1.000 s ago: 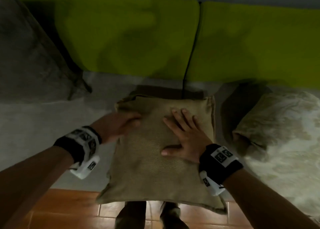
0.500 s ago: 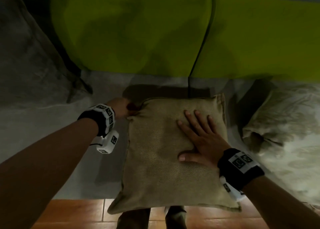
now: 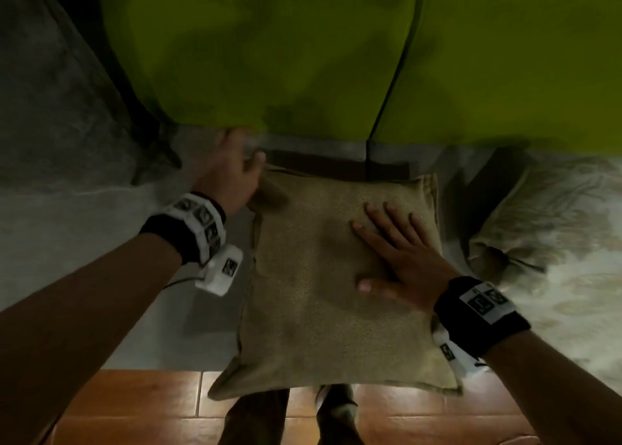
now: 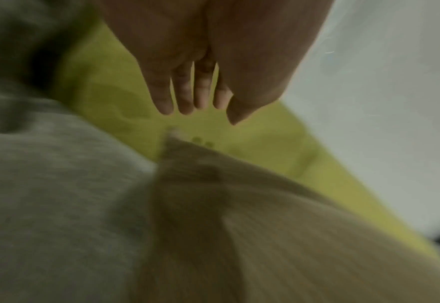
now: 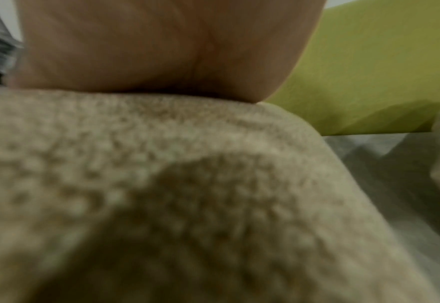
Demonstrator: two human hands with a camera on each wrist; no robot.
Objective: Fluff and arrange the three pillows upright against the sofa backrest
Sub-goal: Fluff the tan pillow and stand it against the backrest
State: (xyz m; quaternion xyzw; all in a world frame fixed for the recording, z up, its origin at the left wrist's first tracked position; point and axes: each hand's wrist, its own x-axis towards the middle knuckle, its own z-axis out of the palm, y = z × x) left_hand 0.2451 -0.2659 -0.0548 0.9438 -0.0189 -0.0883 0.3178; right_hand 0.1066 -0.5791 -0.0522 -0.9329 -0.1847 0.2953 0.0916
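A tan woven pillow (image 3: 313, 296) lies flat on the grey sofa seat (image 3: 84, 235), its near edge hanging over the floor. My right hand (image 3: 387, 246) presses flat on its right half with fingers spread; the right wrist view shows the palm on the tan pillow (image 5: 187, 184). My left hand (image 3: 235, 171) is beside the pillow's far left corner, fingers straight and holding nothing, as the left wrist view shows with the left hand (image 4: 195, 102) above the corner of the tan pillow (image 4: 187, 164). A grey pillow (image 3: 57, 108) leans at the left. A pale patterned pillow (image 3: 545, 249) lies at the right.
The lime-green backrest (image 3: 269, 57) runs across the back in two cushions split by a dark seam. Brown tiled floor (image 3: 134, 407) and my legs show below the seat's front edge.
My left hand left the pillow's top, moved off its left edge and reached further back to the far left corner. The right hand kept pressing the pillow.
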